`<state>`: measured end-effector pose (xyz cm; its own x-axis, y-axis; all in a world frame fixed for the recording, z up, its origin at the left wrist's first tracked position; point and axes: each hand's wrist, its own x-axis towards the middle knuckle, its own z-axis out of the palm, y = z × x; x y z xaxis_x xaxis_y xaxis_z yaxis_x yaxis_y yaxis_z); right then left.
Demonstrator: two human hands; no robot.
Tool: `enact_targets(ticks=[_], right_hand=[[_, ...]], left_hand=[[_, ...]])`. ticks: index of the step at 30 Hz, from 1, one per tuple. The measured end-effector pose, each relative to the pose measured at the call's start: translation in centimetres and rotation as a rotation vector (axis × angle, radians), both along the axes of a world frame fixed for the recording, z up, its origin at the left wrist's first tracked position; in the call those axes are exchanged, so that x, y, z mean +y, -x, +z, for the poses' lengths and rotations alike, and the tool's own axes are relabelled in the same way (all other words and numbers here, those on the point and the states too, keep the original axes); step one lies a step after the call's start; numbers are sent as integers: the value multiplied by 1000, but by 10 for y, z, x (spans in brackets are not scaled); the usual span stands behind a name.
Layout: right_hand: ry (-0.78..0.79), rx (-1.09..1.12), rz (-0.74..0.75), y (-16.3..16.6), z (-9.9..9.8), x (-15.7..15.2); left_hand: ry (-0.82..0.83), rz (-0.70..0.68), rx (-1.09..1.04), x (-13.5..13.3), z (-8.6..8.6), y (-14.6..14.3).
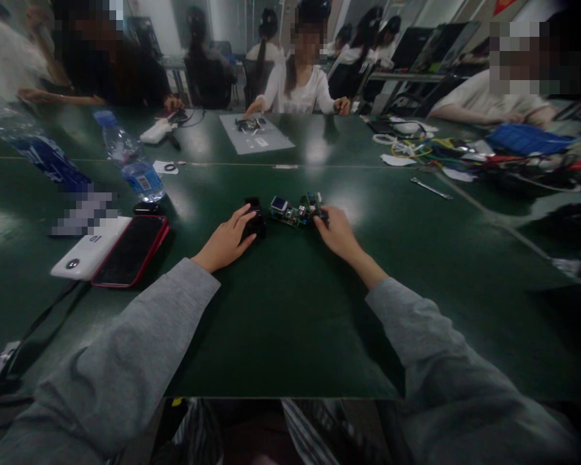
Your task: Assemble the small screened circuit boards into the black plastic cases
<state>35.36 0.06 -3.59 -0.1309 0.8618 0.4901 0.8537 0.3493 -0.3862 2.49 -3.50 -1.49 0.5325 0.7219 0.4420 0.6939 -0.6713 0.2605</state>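
My left hand (227, 237) holds a small black plastic piece (257, 223) on the green table, fingers over its far side and thumb at its near side. To the right of it lies a green circuit board (286, 216) with a small screen (279, 205). A second circuit board (312, 204) stands at that board's right end, touching or joined to it; I cannot tell which. My right hand (339, 234) is closed on the right edge of this second board, thumb in front. The fingertips behind it are hidden.
Left on the green table (281, 336) are a red-cased phone (132, 250), a white power bank (91, 248) and water bottles (134, 161). A wrench (430, 188) and tangled cables (416, 145) lie right. Across sits a person with a grey mat (266, 142); other people sit around.
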Motion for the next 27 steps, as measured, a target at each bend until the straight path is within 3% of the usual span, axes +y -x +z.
enact_targets(ticks=[27], right_hand=[[-7, -14, -4, 0, 0, -1]], left_hand=[[7, 8, 13, -1, 1, 0]])
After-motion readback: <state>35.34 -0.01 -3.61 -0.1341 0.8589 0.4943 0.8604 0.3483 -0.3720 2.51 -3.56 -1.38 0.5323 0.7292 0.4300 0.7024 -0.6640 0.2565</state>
